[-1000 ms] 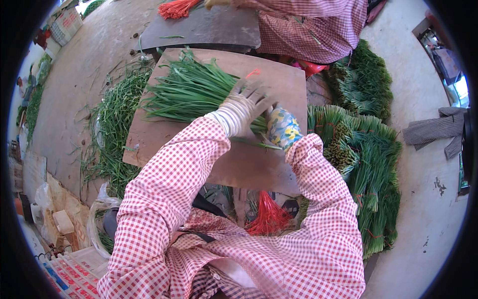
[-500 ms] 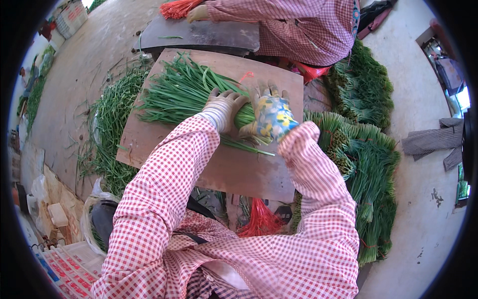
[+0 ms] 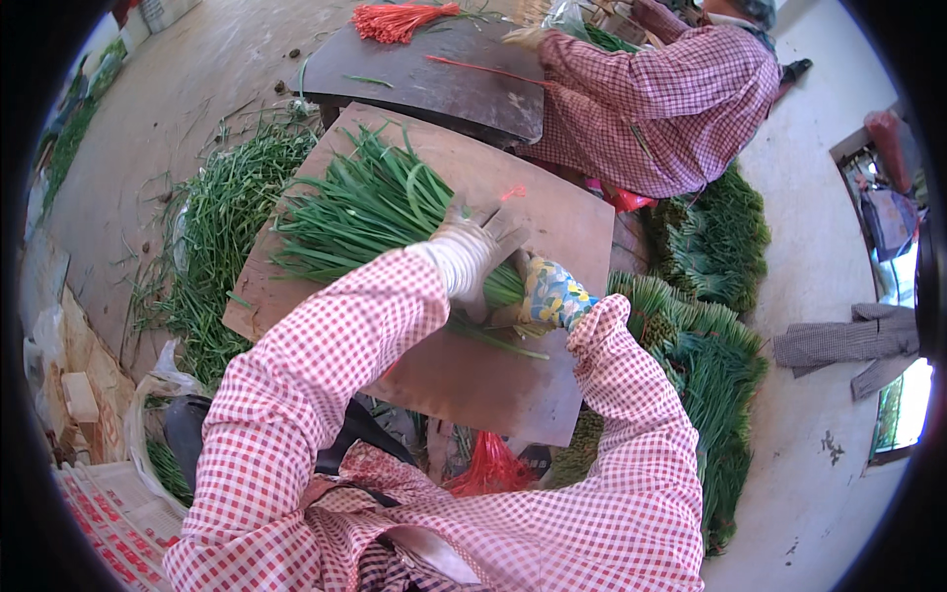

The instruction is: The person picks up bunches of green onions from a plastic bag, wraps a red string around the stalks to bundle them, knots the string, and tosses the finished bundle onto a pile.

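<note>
A loose bunch of garlic chives (image 3: 360, 212) lies across the brown board (image 3: 424, 380) in front of me, its leaf tips fanned to the left. My left hand (image 3: 469, 257), in a pale glove, is over the bunch towards its stem end, with the fingers stretched out and apart. At the right, my right hand (image 3: 533, 293), gloved under a blue and yellow floral cuff, is closed round the stem ends. A few stray stalks stick out below it. A small red tie (image 3: 513, 192) lies on the board beyond my hands.
A co-worker (image 3: 661, 118) sits at a dark table (image 3: 424, 84) holding red ties (image 3: 402, 20). Loose leaves (image 3: 222, 247) heap at the left. Bundled greens (image 3: 705, 395) are stacked at the right. Red strips (image 3: 490, 462) hang below the board, near a plastic bag (image 3: 148, 434).
My left fingers have straightened and moved towards the stem end. My right hand, its fingers raised before, has closed round the stems. The view has shifted, showing more of the co-worker.
</note>
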The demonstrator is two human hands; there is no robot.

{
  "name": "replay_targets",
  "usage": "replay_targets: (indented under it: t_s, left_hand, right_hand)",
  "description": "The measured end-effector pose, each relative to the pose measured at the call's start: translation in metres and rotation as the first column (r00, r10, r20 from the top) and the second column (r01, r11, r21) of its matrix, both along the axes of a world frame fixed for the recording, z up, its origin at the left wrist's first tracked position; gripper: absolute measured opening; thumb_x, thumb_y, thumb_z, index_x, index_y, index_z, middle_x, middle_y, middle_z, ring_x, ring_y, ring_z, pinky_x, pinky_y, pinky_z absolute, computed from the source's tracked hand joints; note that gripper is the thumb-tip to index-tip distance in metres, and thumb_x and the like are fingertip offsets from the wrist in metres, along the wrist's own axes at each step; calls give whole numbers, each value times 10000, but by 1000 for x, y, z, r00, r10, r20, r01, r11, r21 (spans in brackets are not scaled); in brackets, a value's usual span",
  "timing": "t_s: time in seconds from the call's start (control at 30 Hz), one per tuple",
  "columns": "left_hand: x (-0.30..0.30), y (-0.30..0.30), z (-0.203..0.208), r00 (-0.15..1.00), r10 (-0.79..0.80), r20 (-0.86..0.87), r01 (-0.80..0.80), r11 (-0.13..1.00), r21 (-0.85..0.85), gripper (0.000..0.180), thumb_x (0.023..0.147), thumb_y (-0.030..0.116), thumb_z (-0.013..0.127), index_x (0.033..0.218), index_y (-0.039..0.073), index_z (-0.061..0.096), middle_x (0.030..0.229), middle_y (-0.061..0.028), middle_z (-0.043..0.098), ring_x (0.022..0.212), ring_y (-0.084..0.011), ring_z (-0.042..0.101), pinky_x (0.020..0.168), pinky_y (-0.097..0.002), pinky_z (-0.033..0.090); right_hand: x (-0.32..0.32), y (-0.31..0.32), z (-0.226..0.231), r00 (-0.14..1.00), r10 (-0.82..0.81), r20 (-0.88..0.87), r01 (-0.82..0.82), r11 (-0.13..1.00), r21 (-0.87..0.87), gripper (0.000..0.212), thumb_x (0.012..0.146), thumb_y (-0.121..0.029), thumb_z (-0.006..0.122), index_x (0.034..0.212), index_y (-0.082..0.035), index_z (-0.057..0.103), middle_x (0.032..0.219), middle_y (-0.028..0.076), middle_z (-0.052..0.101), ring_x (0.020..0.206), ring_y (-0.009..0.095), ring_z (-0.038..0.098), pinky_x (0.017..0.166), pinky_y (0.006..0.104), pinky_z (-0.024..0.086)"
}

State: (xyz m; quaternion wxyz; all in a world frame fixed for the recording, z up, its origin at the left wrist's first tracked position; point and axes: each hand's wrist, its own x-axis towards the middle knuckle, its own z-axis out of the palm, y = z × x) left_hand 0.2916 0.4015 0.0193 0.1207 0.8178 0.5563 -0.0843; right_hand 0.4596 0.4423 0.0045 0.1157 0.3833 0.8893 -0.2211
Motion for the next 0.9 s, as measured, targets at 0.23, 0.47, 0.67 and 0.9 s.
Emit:
replay_targets:
  t_s: [0.23, 0.47, 0.67, 0.9]
  left_hand:
    - [-15, 39, -13, 992, -32, 118, 61, 968, -245, 1152, 413, 499, 880, 1363, 102, 362, 1352, -145, 490, 1315, -278, 405, 1116, -573, 155]
    - [-1, -5, -3, 995, 100, 14, -96, 980, -176, 1037, 530, 521, 824, 1355, 76, 383, 1291, -157, 531, 1265, -289, 456, 1096, -535, 226]
    - [-5, -1, -11, 986, 153, 60, -138, 971, -196, 1014, 527, 525, 819, 1343, 88, 407, 1317, -160, 508, 1283, -295, 433, 1113, -550, 179]
    - [-2, -1, -19, 987, 132, 97, -119, 985, -125, 931, 529, 489, 820, 1287, 86, 461, 1276, -147, 537, 1252, -293, 464, 1093, -563, 207]
  right_hand:
    - [-9, 18, 4, 995, -93, -17, 87, 971, -223, 911, 581, -403, 843, 1308, -26, 444, 1145, 217, 603, 1091, 354, 581, 922, 400, 462]
    - [3, -14, -7, 998, -49, -43, 51, 998, 40, 970, 582, -448, 825, 1320, 7, 389, 1241, 267, 521, 1118, 426, 542, 938, 444, 455]
    - [-7, 28, 42, 994, -31, -104, -35, 816, -577, 841, 733, -418, 765, 1395, -61, 390, 1371, 189, 462, 1240, 331, 465, 1029, 375, 379]
    - [-13, 143, -70, 994, 13, -105, 34, 901, 431, 358, 858, -205, 592, 1197, -95, 571, 1051, 186, 624, 1008, 368, 594, 889, 428, 476]
